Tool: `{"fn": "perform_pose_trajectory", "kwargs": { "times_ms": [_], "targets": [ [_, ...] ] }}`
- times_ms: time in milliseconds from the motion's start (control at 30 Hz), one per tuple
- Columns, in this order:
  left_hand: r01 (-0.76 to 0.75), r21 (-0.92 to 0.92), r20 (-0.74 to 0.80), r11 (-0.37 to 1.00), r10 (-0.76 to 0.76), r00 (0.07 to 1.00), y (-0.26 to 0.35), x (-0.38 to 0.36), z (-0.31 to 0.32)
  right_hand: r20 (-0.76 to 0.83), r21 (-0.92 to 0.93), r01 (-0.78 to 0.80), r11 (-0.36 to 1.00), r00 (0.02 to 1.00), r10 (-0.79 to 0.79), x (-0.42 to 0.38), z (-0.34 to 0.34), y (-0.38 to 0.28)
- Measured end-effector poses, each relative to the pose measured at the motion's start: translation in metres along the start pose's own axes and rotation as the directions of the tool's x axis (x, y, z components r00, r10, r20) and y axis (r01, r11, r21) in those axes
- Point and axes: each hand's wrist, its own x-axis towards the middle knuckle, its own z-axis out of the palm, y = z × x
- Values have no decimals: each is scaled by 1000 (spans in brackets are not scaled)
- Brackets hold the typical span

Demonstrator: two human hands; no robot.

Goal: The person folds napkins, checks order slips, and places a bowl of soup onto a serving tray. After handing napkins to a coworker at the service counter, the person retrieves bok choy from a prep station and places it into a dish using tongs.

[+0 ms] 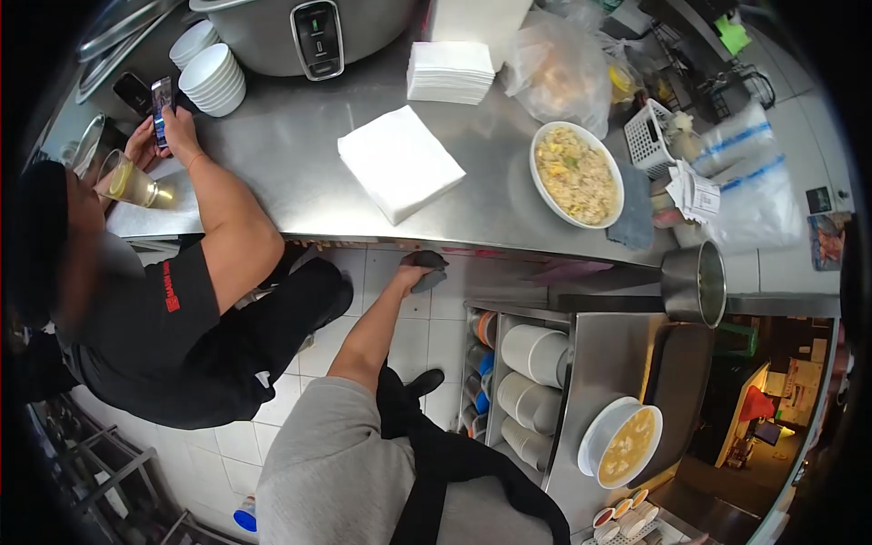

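My left hand (411, 272) reaches down past the front edge of the steel counter (300, 195), its fingers closed round a dark grey cloth (429, 275). On the counter above it lies a stack of white paper napkins (401, 163). To the right of that stack, a white bowl of fried rice with egg (578, 174) stands near the edge. A folded grey-blue cloth (631, 213) lies beside this bowl. I cannot see my right hand. Over on the right-hand worktop sits a white bowl of soup (627, 445).
A co-worker (154, 336) at the left holds a phone (163, 109) beside a glass (132, 182). White bowls (213, 80) and a large cooker (272, 36) line the back. A metal pot (695, 283) stands right; shelves (536, 354) hold stacked containers. Sauce dishes (622, 509) sit lower right.
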Motion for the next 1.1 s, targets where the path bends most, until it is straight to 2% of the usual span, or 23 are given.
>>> {"fn": "perform_pose_trajectory", "kwargs": {
  "times_ms": [33,67,100,133,167,200,233,267,300,333,367,433,533,567,633,767,833,867,933,967,1000,1067,1100],
  "targets": [
    [104,-88,72,991,-98,993,-3,4,-3,111,141,-11,990,994,-4,-11,21,-27],
    [103,-86,70,991,-97,993,0,7,-7,209,252,-34,967,978,-20,-29,41,-55],
    [133,-95,81,987,-125,989,2,4,-10,319,250,93,964,932,-173,-45,57,-99],
    [163,-103,94,981,-154,984,5,1,-11,390,495,-66,866,908,-154,-76,79,-141],
    [166,-98,100,981,-156,983,7,0,-12,442,590,-21,807,845,-302,-109,110,-134],
    [255,-234,123,938,-232,965,9,-3,-11,602,508,6,862,713,-360,-144,126,-159],
    [342,-359,154,868,-306,939,10,-8,-12,752,526,-185,830,558,-352,-185,147,-198],
    [348,-347,155,871,-313,937,11,-14,-12,847,499,-318,806,374,-377,-224,166,-227],
    [368,-429,183,825,-319,930,13,-22,-10,818,571,-310,761,293,-495,-265,187,-254],
    [376,-510,207,774,-314,927,17,-24,-6,821,558,-501,662,213,-530,-322,216,-263],
    [373,-504,202,779,-314,928,15,-27,-2,715,699,-262,665,239,-657,-359,236,-278],
    [302,-615,247,729,-186,951,8,-34,3,676,733,-327,597,248,-694,-406,252,-313],
    [281,-607,126,743,-259,958,3,-45,8,617,781,-296,550,228,-753,-437,260,-332],
    [256,-610,129,750,-225,966,2,-46,6,629,771,-315,553,240,-740,-451,269,-330],
    [254,-578,92,776,-248,964,-4,-47,1,840,530,-311,789,316,-440,-465,282,-314],
    [223,-577,66,786,-227,972,-13,-43,-5,904,417,-377,827,263,-336,-461,278,-301],
    [245,-583,73,774,-251,965,-16,-43,-7,654,748,-380,544,283,-702,-450,260,-314],
    [265,-592,80,761,-272,959,-17,-44,-7,658,744,-383,548,276,-701,-459,267,-304],
    [249,-601,71,760,-259,963,-17,-46,-6,754,643,-227,732,357,-552,-467,284,-293],
    [227,-610,60,759,-242,968,-15,-45,-7,916,351,-367,861,324,-235,-465,286,-291],
    [227,-607,55,761,-245,968,-13,-43,-8,918,350,-372,860,320,-235,-466,285,-291],
    [230,-594,50,771,-251,967,-16,-43,-8,789,614,-374,695,297,-538,-461,271,-297],
    [235,-592,53,771,-254,966,-17,-43,-6,723,685,-372,626,248,-645,-457,262,-301]
  ]
}}
